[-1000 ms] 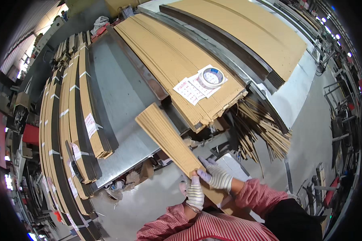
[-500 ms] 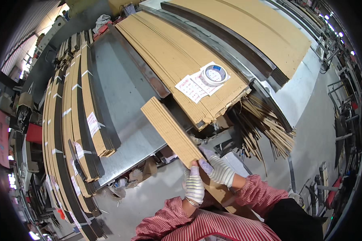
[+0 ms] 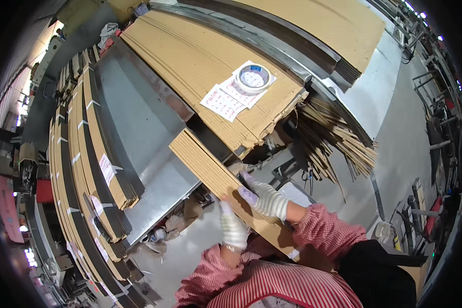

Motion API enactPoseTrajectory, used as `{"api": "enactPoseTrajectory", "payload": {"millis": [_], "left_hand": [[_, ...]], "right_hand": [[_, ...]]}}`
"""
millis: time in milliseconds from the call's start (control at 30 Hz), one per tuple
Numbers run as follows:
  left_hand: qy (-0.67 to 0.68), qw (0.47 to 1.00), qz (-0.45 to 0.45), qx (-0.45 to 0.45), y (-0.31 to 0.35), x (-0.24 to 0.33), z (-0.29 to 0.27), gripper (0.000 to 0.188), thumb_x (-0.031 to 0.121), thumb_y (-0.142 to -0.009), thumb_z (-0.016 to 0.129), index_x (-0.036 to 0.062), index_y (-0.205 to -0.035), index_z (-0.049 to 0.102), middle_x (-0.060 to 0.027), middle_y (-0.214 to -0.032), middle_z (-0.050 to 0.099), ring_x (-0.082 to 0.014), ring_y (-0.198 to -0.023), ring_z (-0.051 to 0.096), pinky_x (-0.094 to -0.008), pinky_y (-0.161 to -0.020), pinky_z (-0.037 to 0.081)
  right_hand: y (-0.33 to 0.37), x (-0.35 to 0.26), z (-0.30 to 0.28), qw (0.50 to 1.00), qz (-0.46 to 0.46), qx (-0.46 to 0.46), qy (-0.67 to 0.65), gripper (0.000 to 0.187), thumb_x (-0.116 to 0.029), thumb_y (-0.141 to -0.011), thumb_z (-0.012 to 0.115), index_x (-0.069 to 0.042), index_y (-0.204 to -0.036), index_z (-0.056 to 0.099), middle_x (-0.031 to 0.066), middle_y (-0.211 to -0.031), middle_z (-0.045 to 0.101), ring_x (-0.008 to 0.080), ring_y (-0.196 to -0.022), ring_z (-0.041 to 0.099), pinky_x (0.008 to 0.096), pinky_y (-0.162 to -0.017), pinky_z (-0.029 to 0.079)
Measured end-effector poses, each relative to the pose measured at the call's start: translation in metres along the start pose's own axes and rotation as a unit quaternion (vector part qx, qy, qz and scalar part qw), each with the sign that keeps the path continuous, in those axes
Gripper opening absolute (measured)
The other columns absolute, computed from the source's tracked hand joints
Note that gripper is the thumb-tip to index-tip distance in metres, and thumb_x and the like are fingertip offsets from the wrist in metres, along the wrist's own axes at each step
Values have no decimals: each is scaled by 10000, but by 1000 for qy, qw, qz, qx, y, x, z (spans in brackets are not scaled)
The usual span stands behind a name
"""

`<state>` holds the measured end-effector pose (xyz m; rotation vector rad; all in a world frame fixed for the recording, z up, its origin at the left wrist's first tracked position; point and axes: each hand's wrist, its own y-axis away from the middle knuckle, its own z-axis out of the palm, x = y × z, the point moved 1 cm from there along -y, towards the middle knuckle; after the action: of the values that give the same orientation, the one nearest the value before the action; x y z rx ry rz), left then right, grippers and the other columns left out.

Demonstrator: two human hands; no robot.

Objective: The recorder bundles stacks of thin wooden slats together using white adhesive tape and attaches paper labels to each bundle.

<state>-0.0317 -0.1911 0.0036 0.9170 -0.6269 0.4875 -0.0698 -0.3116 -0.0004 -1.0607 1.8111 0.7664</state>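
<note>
- Cardboard, flat and brown: a long bundle of corrugated sheets runs slantwise from the person's chest toward eleven o'clock, its far end lying over the edge of the steel table.
- Both hands wear white knit gloves and are clamped on the bundle close together, not touching each other.
- Left hand grips the bundle's near edge from the seven o'clock side, fingers curled up against it.
- Right hand lies on the bundle's top face, just at two o'clock from the left hand, fingers spread flat toward eleven o'clock.
- Red-and-white checked sleeves come in from the lower edge, above a striped apron.
- At twelve o'clock from the hands lies a broad stack of cardboard sheets, with a roll of tape and printed paper labels resting on its near end.
- At two o'clock, a loose heap of narrow cardboard strips hangs beside that stack.
- At nine o'clock, strapped cardboard bundles stand on edge in curved rows along the table's left side.
- Grey concrete floor shows at three o'clock.
</note>
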Motion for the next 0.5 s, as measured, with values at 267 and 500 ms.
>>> {"api": "enactPoseTrajectory", "payload": {"millis": [267,500], "left_hand": [[-165,974,142,63,-19,-27,-13,682,350,-947,468,39,-1456,137,-131,-1163,572,-186,-1041,544,-282,-916,416],[-78,990,101,52,-46,-8,8,779,329,-925,535,25,-1457,53,-88,-1222,516,-154,-974,528,-257,-854,430]], "right_hand": [[-23,-45,-42,962,139,-132,196,611,-406,-948,388,104,-1285,381,324,-967,594,448,-876,593,441,-787,479],[-15,-28,-35,976,144,-136,94,621,-457,-952,330,54,-1301,383,314,-970,603,453,-936,574,459,-813,453]]}}
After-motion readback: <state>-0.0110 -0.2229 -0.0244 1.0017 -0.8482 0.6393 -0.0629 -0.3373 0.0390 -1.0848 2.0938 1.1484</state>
